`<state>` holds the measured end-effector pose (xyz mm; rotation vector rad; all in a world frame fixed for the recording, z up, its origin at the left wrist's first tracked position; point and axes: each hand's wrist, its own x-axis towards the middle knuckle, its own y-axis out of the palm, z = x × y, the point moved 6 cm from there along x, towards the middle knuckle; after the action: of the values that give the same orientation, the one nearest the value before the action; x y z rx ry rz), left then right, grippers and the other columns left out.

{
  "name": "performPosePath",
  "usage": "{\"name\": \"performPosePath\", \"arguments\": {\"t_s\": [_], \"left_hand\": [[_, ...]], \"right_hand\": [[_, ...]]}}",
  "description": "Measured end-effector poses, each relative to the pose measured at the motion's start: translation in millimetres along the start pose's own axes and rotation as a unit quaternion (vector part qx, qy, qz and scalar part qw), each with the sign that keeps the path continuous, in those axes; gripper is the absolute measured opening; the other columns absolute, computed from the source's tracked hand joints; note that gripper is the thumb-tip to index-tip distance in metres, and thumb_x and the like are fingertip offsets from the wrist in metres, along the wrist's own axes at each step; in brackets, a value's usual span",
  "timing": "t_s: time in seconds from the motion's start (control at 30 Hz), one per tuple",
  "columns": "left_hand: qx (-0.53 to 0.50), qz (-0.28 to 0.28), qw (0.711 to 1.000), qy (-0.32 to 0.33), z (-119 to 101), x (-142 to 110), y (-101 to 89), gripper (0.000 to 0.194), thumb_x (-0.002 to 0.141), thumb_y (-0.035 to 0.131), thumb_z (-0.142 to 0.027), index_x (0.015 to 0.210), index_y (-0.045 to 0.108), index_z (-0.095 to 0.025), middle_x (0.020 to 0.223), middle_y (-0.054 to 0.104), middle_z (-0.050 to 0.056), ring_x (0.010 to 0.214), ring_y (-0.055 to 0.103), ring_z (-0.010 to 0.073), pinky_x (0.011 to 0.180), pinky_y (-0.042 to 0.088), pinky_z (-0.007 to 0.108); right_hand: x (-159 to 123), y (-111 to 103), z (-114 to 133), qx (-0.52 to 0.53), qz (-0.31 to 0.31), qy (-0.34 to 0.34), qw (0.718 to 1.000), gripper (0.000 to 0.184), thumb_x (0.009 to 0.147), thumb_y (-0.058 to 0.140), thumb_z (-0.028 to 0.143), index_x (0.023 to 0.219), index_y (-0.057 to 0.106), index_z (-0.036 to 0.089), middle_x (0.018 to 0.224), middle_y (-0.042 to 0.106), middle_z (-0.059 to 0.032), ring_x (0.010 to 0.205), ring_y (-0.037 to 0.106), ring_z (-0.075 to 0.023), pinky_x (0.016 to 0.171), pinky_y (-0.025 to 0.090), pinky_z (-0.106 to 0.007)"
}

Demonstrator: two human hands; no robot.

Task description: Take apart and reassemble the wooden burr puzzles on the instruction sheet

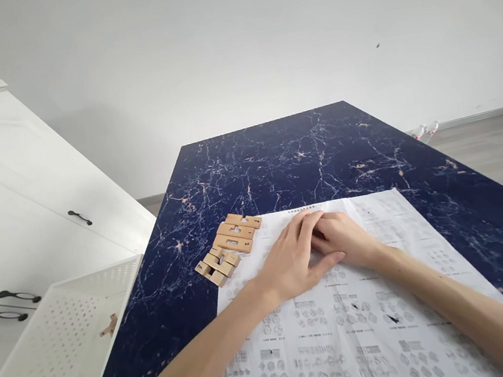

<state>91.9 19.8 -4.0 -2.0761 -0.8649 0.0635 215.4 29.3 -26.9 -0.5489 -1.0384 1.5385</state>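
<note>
White, creased paper, a large sheet printed with rows of small grey diagrams (pixel 316 345), lies flat beneath your forearms. Your left hand (pixel 290 259), fingers loosely extended, rests over the fingers of your right hand (pixel 346 238); the left appears to pinch nothing, while the right's fingertips are covered, so their grip cannot be told. Just beyond your left wrist, at the sheet's left edge, sit pale wooden notched blocks (pixel 225 269), grouped close together, one marked with a 3; next to them, slightly farther off, lie flat wooden slotted slats (pixel 241 244) numbered in black, all untouched. The moment reads as a pause over the sheet; handling a piece would call for parting your hands and reaching left. Past them stretches the dark-blue, white-veined marble-patterned tabletop (pixel 271 162).
</note>
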Motion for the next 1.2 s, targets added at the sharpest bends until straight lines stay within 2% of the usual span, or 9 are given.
{"name": "performPosePath", "arguments": {"t_s": [0.47,0.63,1.2], "left_hand": [[0.006,-0.003,1.0,0.005,-0.9,-1.8,-0.1,0.076,0.103,0.067,-0.055,0.164,0.026,-0.032,0.167,0.044,0.016,0.153,0.048,0.0381,0.124,0.047,0.063],[0.007,0.004,1.0,-0.004,-2.1,-2.2,-0.7,0.075,0.104,0.066,-0.054,0.163,0.027,-0.031,0.168,0.043,0.016,0.154,0.048,0.0364,0.125,0.047,0.061],[0.018,-0.002,1.0,-0.002,-4.3,-3.5,-2.6,0.076,0.103,0.069,-0.051,0.164,0.029,-0.028,0.165,0.046,0.017,0.154,0.048,0.0363,0.127,0.046,0.06]], "right_hand": [[-1.9,0.6,1.5,-0.012,-0.018,-0.01,1.0,0.026,0.095,0.051,0.015,0.07,0.057,0.019,0.066,0.065,-0.003,0.057,0.051,-0.0132,0.057,0.034,-0.027],[-1.6,1.1,2.3,-0.009,-0.009,-0.013,1.0,0.027,0.094,0.052,0.013,0.068,0.053,0.019,0.064,0.063,-0.0022,0.055,0.049,-0.0124,0.055,0.033,-0.026],[-2.1,0.9,2.2,-0.034,-0.005,-0.01,0.999,0.024,0.095,0.051,0.014,0.071,0.055,0.019,0.069,0.068,-0.0045,0.057,0.051,-0.0135,0.058,0.035,-0.027]]}}
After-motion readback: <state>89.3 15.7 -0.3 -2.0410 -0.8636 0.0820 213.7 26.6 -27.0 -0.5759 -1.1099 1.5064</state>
